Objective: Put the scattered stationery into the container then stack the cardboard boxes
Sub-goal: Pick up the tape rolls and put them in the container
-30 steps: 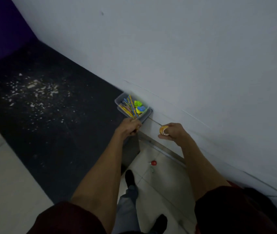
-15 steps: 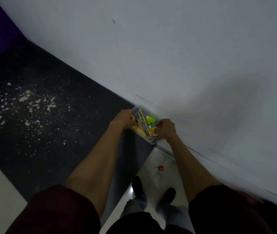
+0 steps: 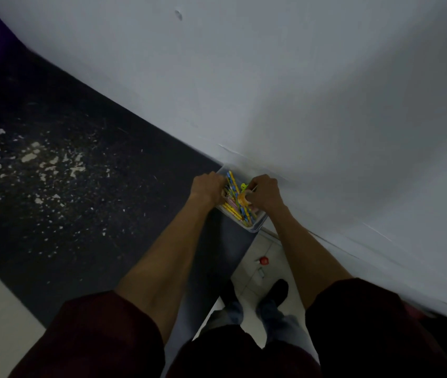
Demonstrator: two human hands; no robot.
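The person's left hand (image 3: 207, 188) grips the near-left rim of a clear plastic rectangular container (image 3: 255, 227), which sits at the corner of a dark flat surface flecked with white chips (image 3: 80, 186), hard against the pale wall (image 3: 298, 105). The right hand (image 3: 264, 193) pinches a small orange round piece (image 3: 241, 199) just over the yellow and blue pencils (image 3: 232, 184) inside. A small red object (image 3: 264, 260) lies on the tiled floor (image 3: 249, 252) below, near black shoes (image 3: 278, 291).

The container (image 3: 255, 227) sits close against the wall (image 3: 298, 91), which blocks that side. My left hand (image 3: 208, 186) gripping its rim and right hand (image 3: 265, 192) pinching an orange roll (image 3: 241, 199) crowd its mouth. Leftward I see the speckled bench (image 3: 86, 219) lying open.
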